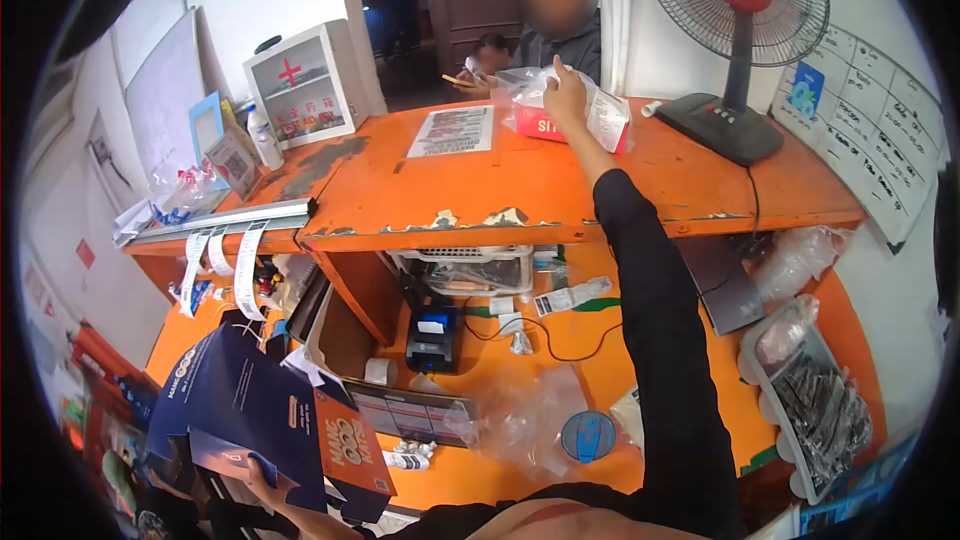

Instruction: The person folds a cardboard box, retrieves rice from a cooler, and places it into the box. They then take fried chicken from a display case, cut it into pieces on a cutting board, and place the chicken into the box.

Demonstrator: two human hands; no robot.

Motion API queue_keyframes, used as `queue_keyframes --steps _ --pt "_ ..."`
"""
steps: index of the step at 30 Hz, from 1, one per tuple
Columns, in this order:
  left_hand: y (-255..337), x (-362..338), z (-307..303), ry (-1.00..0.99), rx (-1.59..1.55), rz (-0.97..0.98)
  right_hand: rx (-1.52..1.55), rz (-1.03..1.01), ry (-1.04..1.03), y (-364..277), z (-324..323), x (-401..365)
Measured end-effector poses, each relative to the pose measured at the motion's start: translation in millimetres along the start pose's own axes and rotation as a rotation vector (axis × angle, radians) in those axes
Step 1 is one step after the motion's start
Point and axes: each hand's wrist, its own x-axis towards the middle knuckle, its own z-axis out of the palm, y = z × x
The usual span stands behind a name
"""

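My right hand (566,98) reaches across the upper orange counter, closed on the top of a clear plastic bag (522,90). Inside the bag is a red and white box (575,130) resting on the counter. Low on the left, my left hand (262,488) grips the edge of a dark blue cardboard box (245,395) with an orange side. Its flaps hang apart, and part of my left fingers is hidden by the cardboard. Beyond the bag, at the window, stands a person (560,30) with a blurred face.
A black fan (735,110) stands on the counter at the right, a first aid box (305,85) at the left. Below are a small receipt printer (433,340), a blue-lidded cup (588,437) and a grey basket (790,440) of wrapped items. Paper slips (247,275) hang from a rail.
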Motion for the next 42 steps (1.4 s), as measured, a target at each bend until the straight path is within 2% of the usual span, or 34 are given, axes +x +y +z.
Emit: queue_keyframes --steps 3,6,8,10,11,12,14,17,20,22,24,26,27,28,30,32,34,36,38,40,42 --pt "-1 0 -11 0.023 0.059 0.052 -0.233 -0.140 -0.269 12 3 1" --pt "-6 5 -27 0.034 0.127 0.103 -0.318 -0.202 -0.395 14 -6 -1" --pt "-11 18 -46 0.023 0.228 0.161 -0.327 -0.220 -0.405 14 -8 -10" --pt "-21 32 -73 0.009 0.435 0.315 -0.373 -0.207 -0.409 0 -21 -21" --pt "-28 28 -73 0.040 0.484 0.500 -0.372 -0.209 -0.419 -5 -27 -26" --pt "-15 16 -50 0.046 0.489 0.496 -0.361 -0.217 -0.416 -11 -35 -32" --pt "19 -15 12 0.085 0.026 0.118 -0.350 -0.228 -0.420 -16 -42 -45" --pt "26 -27 25 0.027 0.007 0.120 -0.310 -0.271 -0.376 -25 -55 -56" --pt "30 -35 35 -0.073 -0.023 0.129 -0.242 -0.298 -0.437 -43 -69 -71" --pt "34 -43 47 -0.106 -0.033 0.127 -0.087 -0.379 -0.531 -48 -72 -86" --pt "38 -52 61 -0.124 -0.100 0.027 0.077 -0.382 -0.589 -78 -96 -110" --pt "27 -45 51 -0.154 -0.130 0.020 0.370 -0.453 -0.667 -109 -123 -142" --pt "21 -42 45 -0.185 -0.157 0.012 0.480 -0.508 -0.753 -122 -133 -160" --pt "20 -42 48 -0.185 -0.157 0.008 0.872 -0.414 -0.998 -137 -141 -180" --pt "21 -48 59 -0.180 -0.152 -0.040 0.775 -0.861 -0.892 -164 -168 -210" --pt "16 -52 66 -0.205 -0.144 -0.018 0.920 -0.941 -0.894 -178 -180 -241" --pt "15 -60 75 -0.228 -0.134 0.007 0.909 -0.954 -0.890 -184 -183 -259" --pt "22 -75 90 -0.257 -0.258 -0.111 0.899 -0.972 -0.883 -184 -181 -265" --pt "23 -78 96 -0.283 -0.267 -0.079 0.781 -1.124 -0.794 -180 -175 -268" --pt "16 -65 81 -0.364 -0.178 0.033 0.739 -1.068 -0.715 -177 -167 -251" --pt "17 -60 74 -0.355 -0.194 0.018 0.544 -0.883 -0.540 -159 -146 -197"
